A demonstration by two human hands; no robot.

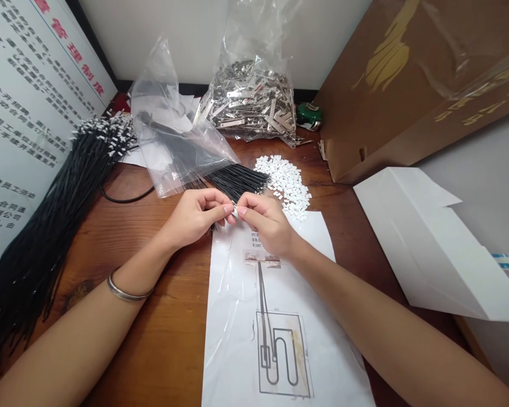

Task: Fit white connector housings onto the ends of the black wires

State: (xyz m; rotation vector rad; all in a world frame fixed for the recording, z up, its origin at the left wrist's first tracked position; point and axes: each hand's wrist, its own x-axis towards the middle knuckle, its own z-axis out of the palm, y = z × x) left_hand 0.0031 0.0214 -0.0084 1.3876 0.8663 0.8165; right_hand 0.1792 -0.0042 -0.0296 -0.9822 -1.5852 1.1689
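Note:
My left hand (197, 216) and my right hand (265, 221) meet fingertip to fingertip above the top of a printed sheet (280, 333) in a clear sleeve. Both pinch closed on something small and pale between them; I cannot make it out. A bundle of thin black wires (237, 180) sticks out of a clear bag (173, 144) and ends right behind my fingers. A pile of small white plastic connectors (286, 181) lies just beyond my right hand. A metal bangle (125, 291) sits on my left wrist.
A large bundle of black wires with white ends (55, 220) lies along the left by a printed wall sign (21, 113). A bag of metal clips (254, 104) stands at the back. A brown paper bag (407, 85) and white box (432, 243) are at right.

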